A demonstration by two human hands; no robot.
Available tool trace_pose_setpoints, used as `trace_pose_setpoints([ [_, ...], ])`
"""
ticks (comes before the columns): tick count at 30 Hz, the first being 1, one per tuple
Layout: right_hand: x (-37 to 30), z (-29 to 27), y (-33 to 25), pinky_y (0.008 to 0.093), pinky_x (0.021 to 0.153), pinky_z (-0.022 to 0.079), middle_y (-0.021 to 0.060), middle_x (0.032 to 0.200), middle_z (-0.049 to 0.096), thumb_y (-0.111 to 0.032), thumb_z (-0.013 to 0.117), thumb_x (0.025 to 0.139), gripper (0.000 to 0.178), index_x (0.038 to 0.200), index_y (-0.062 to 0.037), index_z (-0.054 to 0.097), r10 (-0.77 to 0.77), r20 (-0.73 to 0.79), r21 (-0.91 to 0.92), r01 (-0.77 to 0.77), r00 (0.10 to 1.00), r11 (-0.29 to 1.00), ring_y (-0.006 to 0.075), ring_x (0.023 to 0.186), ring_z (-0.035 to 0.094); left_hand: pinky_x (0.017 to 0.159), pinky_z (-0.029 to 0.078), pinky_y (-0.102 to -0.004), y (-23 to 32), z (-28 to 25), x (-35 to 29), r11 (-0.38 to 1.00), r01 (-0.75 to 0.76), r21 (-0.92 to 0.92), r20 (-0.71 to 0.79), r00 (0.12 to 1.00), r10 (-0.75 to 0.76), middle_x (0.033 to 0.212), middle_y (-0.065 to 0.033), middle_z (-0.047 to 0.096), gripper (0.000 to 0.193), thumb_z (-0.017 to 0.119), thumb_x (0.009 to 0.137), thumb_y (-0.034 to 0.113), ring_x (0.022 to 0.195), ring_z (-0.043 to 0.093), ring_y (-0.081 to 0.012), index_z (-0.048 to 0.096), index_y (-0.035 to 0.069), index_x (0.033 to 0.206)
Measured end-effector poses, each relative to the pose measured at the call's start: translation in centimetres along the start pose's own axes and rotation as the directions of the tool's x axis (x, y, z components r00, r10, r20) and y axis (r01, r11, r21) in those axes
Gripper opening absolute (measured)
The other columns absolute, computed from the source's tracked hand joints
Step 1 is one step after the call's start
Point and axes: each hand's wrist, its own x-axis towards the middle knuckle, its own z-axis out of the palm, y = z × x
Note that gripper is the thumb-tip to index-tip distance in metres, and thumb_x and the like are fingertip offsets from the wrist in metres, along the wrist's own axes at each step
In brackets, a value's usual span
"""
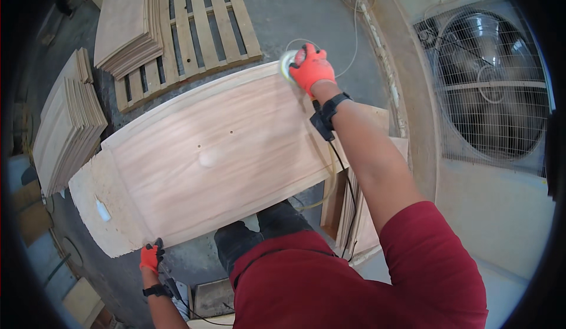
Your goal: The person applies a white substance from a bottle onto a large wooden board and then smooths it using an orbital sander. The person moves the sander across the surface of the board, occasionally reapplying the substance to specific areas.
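A large pale wooden panel point(259, 117) with a raised border lies in front of me, tilted across the view. Two small dark holes and a whitish round patch show near its middle. My right hand point(312, 71), in an orange glove with black fingertips, is closed around a round power sander point(287, 67) at the panel's far right corner. The sander's pad overhangs the edge there. At the near left, my left hand point(151, 255), gloved alike, has its fingers curled over the panel's near edge. A small white oblong object point(102, 210) rests on the rough left end.
Stacked wooden panels point(127, 25) sit on a slatted pallet point(206, 20) beyond the work. Another stack point(71, 129) leans at the left. A caged fan point(492, 84) is in the right wall. A yellowish hose point(331, 190) hangs beside the panel, near more boards point(359, 217).
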Motion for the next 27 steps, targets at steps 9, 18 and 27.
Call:
trace_pose_setpoints([
  [9,0.2,-0.7,6.9,0.0477,0.101,0.053,0.0240,0.140,0.049,-0.044,0.077,0.081,0.077,0.146,-0.0191,0.043,0.037,0.010,0.020,-0.038,0.999,0.999,0.0438,0.121,0.061,0.059,0.052,-0.0314,-1.8,0.1,0.8,0.988,-0.024,-0.150,-0.019,1.000,0.022,0.110,-0.0106,0.073,0.030,0.056,0.103,0.035,0.081,0.073,-0.0221,0.059,0.009,0.117],
  [18,2.0,-1.2,6.5,0.0487,0.100,0.053,0.0245,0.141,0.049,-0.043,0.077,0.081,0.083,0.150,-0.0177,0.040,0.030,0.033,0.040,-0.031,0.999,0.999,0.0447,0.119,0.063,0.050,0.040,-0.0308,-1.6,0.9,0.8,0.991,-0.132,-0.036,-0.089,0.988,0.128,0.079,-0.0031,0.066,0.031,0.065,0.098,0.038,0.058,0.056,-0.0141,0.063,0.009,0.091],
  [27,1.6,-0.4,6.8,0.0492,0.099,0.054,0.0248,0.139,0.049,-0.044,0.077,0.081,0.078,0.146,-0.0174,0.043,-0.087,0.039,0.035,0.085,0.995,0.996,0.0450,0.117,0.063,0.060,0.047,-0.0310,-6.0,-0.7,3.5,0.985,-0.136,0.108,-0.081,0.986,0.145,0.103,-0.0062,0.070,0.033,0.058,0.102,0.040,0.079,0.068,-0.0188,0.062,0.008,0.109],
])
